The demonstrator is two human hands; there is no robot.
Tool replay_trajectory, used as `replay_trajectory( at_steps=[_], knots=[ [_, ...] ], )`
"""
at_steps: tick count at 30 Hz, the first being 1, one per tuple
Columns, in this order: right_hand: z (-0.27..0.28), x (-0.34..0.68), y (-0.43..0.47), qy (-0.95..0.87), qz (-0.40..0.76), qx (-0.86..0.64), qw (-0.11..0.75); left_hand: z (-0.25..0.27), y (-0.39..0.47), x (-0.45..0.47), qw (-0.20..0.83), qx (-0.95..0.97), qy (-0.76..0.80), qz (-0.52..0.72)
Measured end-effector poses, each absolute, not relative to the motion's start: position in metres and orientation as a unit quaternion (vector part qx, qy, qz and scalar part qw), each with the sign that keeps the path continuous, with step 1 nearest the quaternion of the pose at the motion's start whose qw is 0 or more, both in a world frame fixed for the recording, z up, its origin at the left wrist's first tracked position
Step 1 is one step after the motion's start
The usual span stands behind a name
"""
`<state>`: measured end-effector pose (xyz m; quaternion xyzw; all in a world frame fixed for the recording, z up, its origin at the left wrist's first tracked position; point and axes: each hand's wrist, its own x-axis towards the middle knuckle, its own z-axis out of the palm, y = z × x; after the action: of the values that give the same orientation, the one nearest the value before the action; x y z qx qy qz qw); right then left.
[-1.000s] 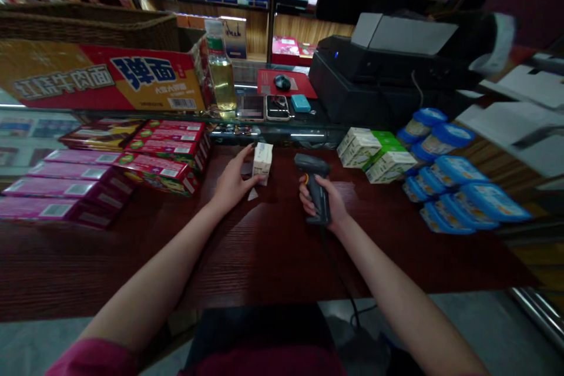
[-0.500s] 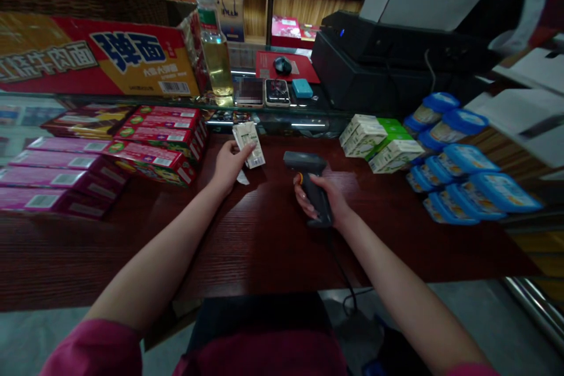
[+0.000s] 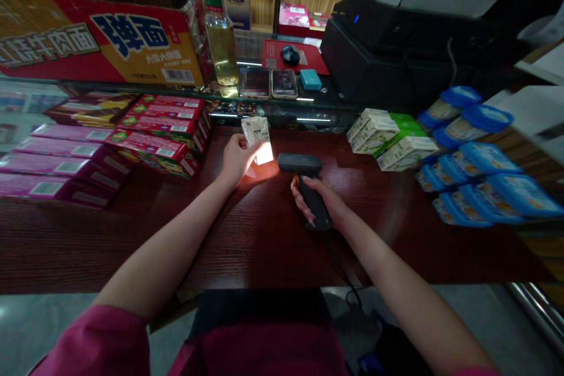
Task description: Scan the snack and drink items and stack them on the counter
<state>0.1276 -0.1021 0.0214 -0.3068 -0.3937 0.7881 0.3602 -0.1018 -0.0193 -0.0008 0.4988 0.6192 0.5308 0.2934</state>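
Note:
My left hand point(image 3: 237, 158) holds a small white and green carton point(image 3: 257, 138) tilted above the dark red wooden counter point(image 3: 247, 235). My right hand point(image 3: 321, 202) grips a dark handheld barcode scanner point(image 3: 304, 179) by its handle. The scanner's head points left at the carton from a short distance. A bright orange-white glow falls on the carton's lower face and on the counter beneath it. A black cable runs from the scanner handle down over the counter's near edge.
Red and pink flat boxes point(image 3: 132, 144) are stacked at the left. White and green cartons point(image 3: 388, 141) and blue-lidded tubs point(image 3: 467, 170) lie at the right. A bottle point(image 3: 219, 35), two phones point(image 3: 268, 83), a mouse point(image 3: 289, 54) and a black register point(image 3: 396, 53) stand behind.
My left hand lifted the carton off the counter and tilted it toward the scanner. The scanner swung left toward it and its light now shines on the carton.

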Motion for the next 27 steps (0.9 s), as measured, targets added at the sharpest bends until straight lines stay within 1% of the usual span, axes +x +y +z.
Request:
replay_trajectory(
  at_steps=[3,6,8,10,13,16,18,20,23,25,27],
  knots=[
    [0.021,0.128,-0.102,-0.384,0.788,-0.308,0.37,-0.001,-0.02,-0.104,0.309,0.506,0.602,0.535],
    [0.022,0.131,-0.101,-0.375,0.786,-0.307,0.384,-0.001,-0.022,-0.113,0.368,0.55,0.525,0.536],
    [0.023,0.134,-0.099,-0.371,0.782,-0.305,0.396,0.001,-0.023,-0.123,0.398,0.607,0.459,0.512],
    [0.025,0.139,-0.096,-0.366,0.779,-0.303,0.409,0.002,-0.025,-0.134,0.4,0.664,0.421,0.472],
    [0.026,0.147,-0.092,-0.359,0.777,-0.302,0.421,0.003,-0.028,-0.149,0.381,0.71,0.411,0.427],
    [0.026,0.153,-0.09,-0.353,0.773,-0.304,0.431,0.002,-0.033,-0.157,0.358,0.721,0.424,0.416],
    [0.025,0.153,-0.09,-0.35,0.768,-0.306,0.44,0.0,-0.037,-0.156,0.342,0.711,0.431,0.438],
    [0.025,0.153,-0.09,-0.349,0.764,-0.308,0.446,-0.004,-0.039,-0.147,0.323,0.685,0.435,0.487],
    [0.024,0.151,-0.091,-0.354,0.757,-0.315,0.449,-0.009,-0.041,-0.127,0.257,0.627,0.476,0.56],
    [0.024,0.15,-0.091,-0.356,0.754,-0.321,0.45,-0.009,-0.043,-0.117,0.213,0.606,0.513,0.569],
    [0.025,0.151,-0.091,-0.354,0.753,-0.324,0.451,-0.005,-0.047,-0.114,0.207,0.615,0.52,0.555]
  ],
)
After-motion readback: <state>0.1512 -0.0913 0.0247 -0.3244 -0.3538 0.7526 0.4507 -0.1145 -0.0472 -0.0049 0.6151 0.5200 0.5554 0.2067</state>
